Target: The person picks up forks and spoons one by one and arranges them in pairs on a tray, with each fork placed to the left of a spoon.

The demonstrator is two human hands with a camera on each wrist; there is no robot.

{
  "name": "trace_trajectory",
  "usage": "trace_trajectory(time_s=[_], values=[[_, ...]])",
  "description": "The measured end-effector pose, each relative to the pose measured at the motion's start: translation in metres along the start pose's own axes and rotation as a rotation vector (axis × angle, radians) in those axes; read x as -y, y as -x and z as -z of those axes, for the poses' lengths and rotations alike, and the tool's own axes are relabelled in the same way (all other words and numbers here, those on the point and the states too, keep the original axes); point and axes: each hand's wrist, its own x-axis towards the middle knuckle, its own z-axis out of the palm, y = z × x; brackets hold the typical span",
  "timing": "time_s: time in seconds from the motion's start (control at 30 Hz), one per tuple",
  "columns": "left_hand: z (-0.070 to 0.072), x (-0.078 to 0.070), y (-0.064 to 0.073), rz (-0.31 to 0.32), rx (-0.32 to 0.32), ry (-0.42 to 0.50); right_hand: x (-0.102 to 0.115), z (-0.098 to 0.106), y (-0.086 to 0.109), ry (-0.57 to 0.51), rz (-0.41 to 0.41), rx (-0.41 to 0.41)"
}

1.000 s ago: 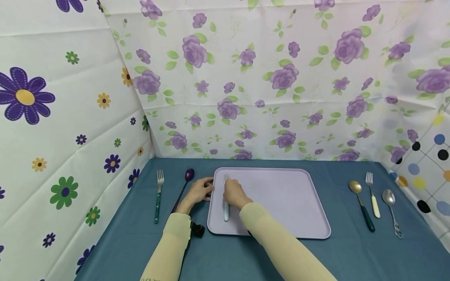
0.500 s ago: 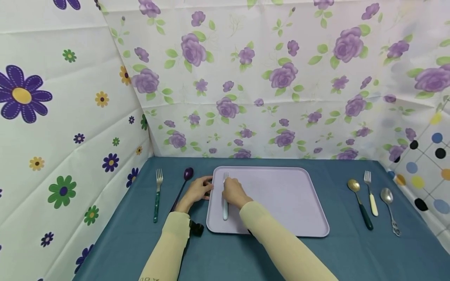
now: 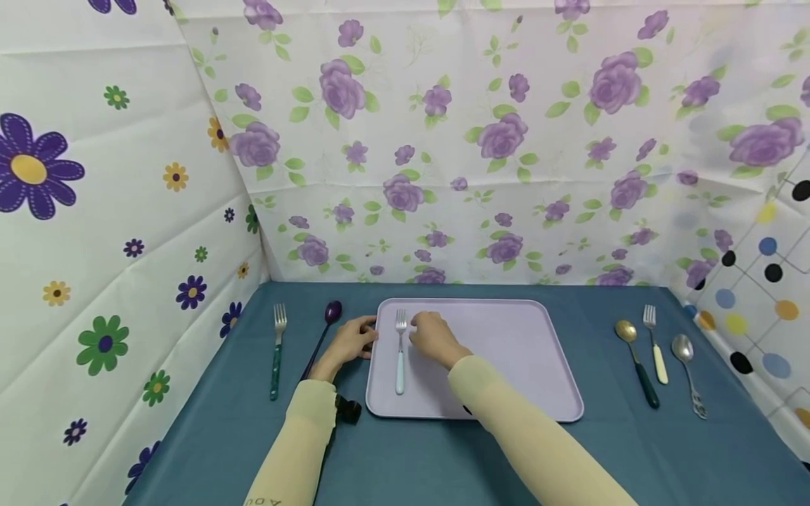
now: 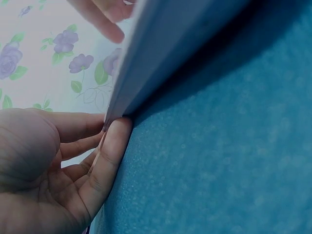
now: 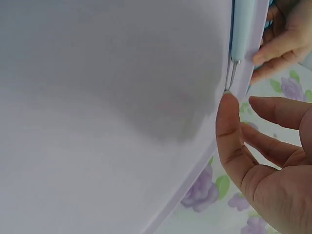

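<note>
A fork with a pale blue handle (image 3: pixel 400 369) lies lengthwise near the left side of the lilac tray (image 3: pixel 500 365), tines pointing away from me. My left hand (image 3: pixel 351 340) is at the tray's left rim; in the left wrist view, its thumb and a finger (image 4: pixel 114 146) pinch the edge from both sides. Just right of the fork, over the tray, is my right hand (image 3: pixel 436 339). Its thumb and fingers (image 5: pixel 229 131) are bent with a gap between them, holding nothing; in the right wrist view one fingertip overlaps the fork's neck.
Left of the tray lie a green-handled fork (image 3: pixel 276 358) and a dark purple spoon (image 3: pixel 332 313), partly hidden by my left arm. On the right lie a gold spoon with green handle (image 3: pixel 645 379), a cream-handled fork (image 3: pixel 659 362) and a silver spoon (image 3: pixel 683 348). Patterned cloths surround the table.
My right hand has let go of the blue-handled fork and moved a little right, baring its tines and neck. The left hand stays at the tray rim. The head view has shifted slightly.
</note>
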Motion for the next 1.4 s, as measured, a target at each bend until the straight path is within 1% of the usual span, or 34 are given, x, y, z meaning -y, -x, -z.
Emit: trace_trajectory(time_s=[0.1,0.3,0.5,0.63,0.8,0.93,1.07,1.27,1.4], values=[[0.001,0.002,0.000,-0.006,0.000,0.002,-0.002,0.008,0.002,0.007,-0.012,0.007],[0.002,0.003,0.001,-0.008,-0.004,0.004,-0.016,0.018,0.001,0.028,-0.014,-0.011],[0.001,0.001,0.000,0.010,-0.008,-0.003,-0.036,0.034,0.001,0.043,0.000,-0.029],[0.001,0.000,-0.001,0.021,-0.010,-0.006,-0.049,0.047,0.004,0.052,-0.012,-0.034],[0.002,0.000,0.000,0.018,-0.013,-0.015,-0.065,0.062,0.006,0.056,-0.031,-0.046],[0.002,0.000,0.000,0.015,-0.008,-0.010,-0.073,0.073,0.009,0.051,-0.050,-0.042],[0.002,0.000,0.001,0.016,-0.007,-0.006,-0.084,0.083,0.012,0.056,-0.052,-0.049],[0.000,-0.001,0.000,0.014,-0.010,-0.007,-0.103,0.097,0.016,0.071,-0.060,-0.081],[-0.001,-0.001,0.000,0.006,-0.012,-0.010,-0.116,0.105,0.021,0.070,-0.068,-0.080]])
